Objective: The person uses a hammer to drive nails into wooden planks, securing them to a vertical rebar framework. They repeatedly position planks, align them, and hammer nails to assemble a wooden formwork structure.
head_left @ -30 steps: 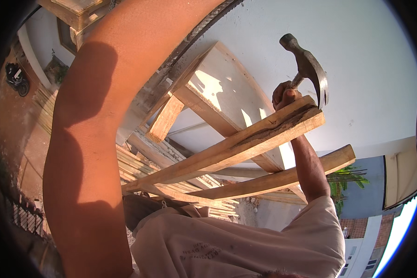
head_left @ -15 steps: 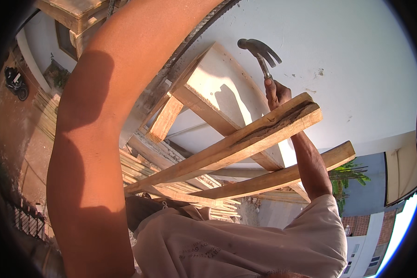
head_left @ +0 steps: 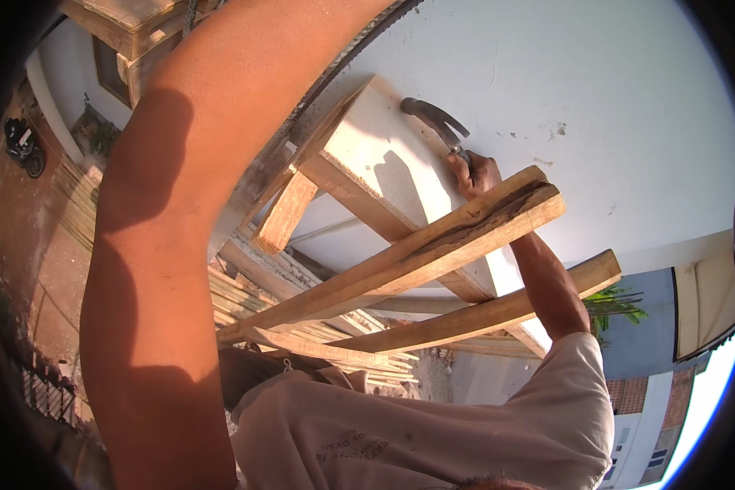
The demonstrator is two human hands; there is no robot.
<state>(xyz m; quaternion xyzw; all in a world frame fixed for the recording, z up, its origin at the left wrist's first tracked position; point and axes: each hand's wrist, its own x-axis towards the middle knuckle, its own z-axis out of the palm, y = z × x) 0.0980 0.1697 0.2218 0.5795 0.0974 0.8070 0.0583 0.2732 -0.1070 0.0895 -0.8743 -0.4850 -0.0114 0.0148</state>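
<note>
On my left, my bare forearm (head_left: 180, 269) still reaches up out of frame, so I cannot tell what that hand grips. To the right, my right hand (head_left: 475, 173) stays wrapped around the dark steel claw hammer (head_left: 434, 122), whose head has swung leftward onto the pale wooden formwork panel (head_left: 384, 163), just above the rough timber batten (head_left: 400, 261) — a blow landing, I judge.

Camera: on my head — the single view here, wide and bent at the rim.
Facing: upward along my arms to the white wall (head_left: 596, 90) and wooden frame (head_left: 367, 163).
Nearness: my left arm (head_left: 171, 269) fills the left side, very close; my right hand (head_left: 475, 173) sits farther off, above the wooden beam (head_left: 433, 249).
</note>
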